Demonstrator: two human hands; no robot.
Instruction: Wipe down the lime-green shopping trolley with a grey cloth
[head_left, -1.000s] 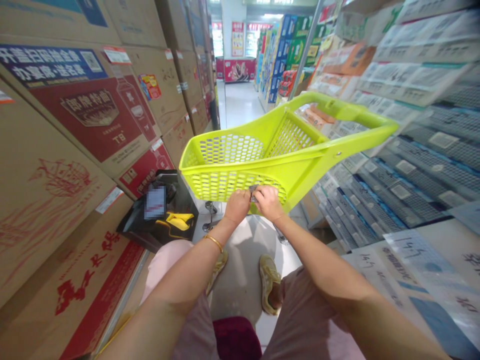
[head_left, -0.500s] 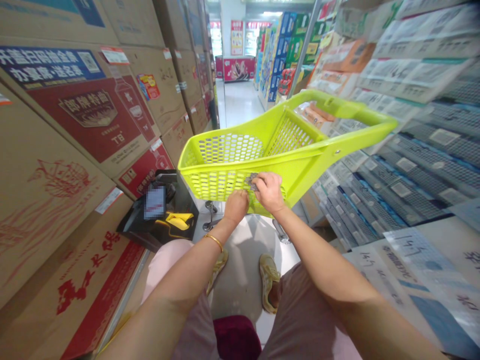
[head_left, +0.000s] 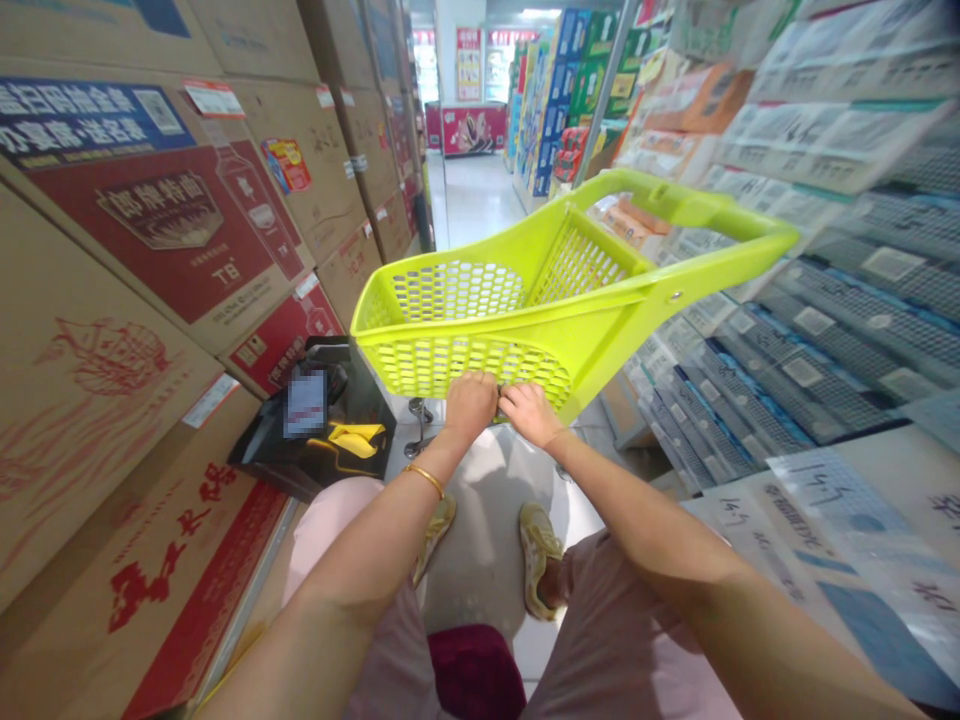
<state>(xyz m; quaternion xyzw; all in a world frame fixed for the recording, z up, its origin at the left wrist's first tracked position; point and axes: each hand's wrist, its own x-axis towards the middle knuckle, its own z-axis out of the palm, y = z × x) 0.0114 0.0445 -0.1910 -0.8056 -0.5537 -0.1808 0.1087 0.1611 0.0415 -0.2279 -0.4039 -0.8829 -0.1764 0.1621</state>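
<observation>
Small dark scrap [head_left: 501,391], mostly hidden, was pinched between the curled left hand [head_left: 471,405] and right hand [head_left: 531,412], lime-green shopping cart [head_left: 600,330] stood just beyond them.

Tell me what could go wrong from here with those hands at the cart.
1. The grey scrap barely shows between the left hand and right hand, so it might slip and drop unnoticed.
2. Both hands are close to the holes in the side of the cart, so a finger could catch there.
3. The bag sits near the left leg, so a shift of that leg may knock it.
</observation>
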